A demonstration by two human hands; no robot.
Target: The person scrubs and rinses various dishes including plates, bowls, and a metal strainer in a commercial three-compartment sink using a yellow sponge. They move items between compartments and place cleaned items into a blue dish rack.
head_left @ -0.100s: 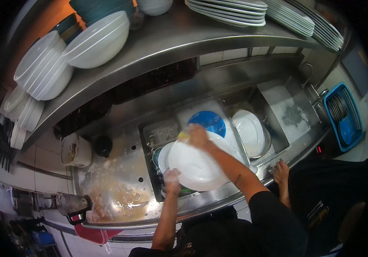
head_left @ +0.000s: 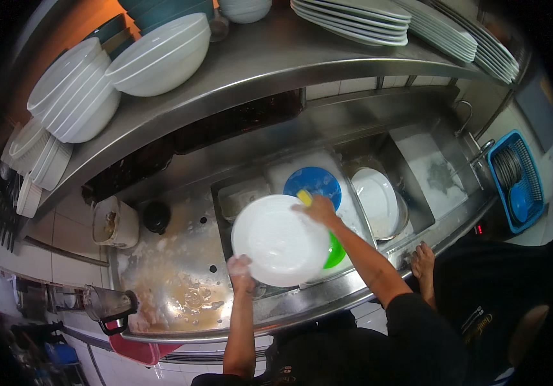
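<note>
1. My left hand point(head_left: 240, 265) has its grip closed on the lower left rim of the white plate point(head_left: 281, 239), holding it up over the sink point(head_left: 244, 193).
2. My right hand point(head_left: 320, 208) presses a yellow sponge point(head_left: 304, 197) against the plate's upper right edge; its grip is wrapped around the sponge, fingers curled.
3. The plate sits tilted toward me, above the middle basin, and hides most of what lies under it.
4. A green dish point(head_left: 335, 253) peeks out from under the plate's lower right edge, and a blue round lid point(head_left: 315, 182) lies just behind my right hand on a white board.
5. In the next basin to the right rests another white plate point(head_left: 375, 201).
6. The wet bench point(head_left: 180, 289) to the left carries brownish suds, a dark jug point(head_left: 106, 303) at its near corner, and a small white tub point(head_left: 114, 222) farther back.
7. On the shelf above stand stacked white bowls point(head_left: 160, 55) and flat plates point(head_left: 360, 19).
8. A blue basket point(head_left: 515, 180) sits at far right; another person's hand point(head_left: 423, 260) rests on the sink's front edge.
</note>
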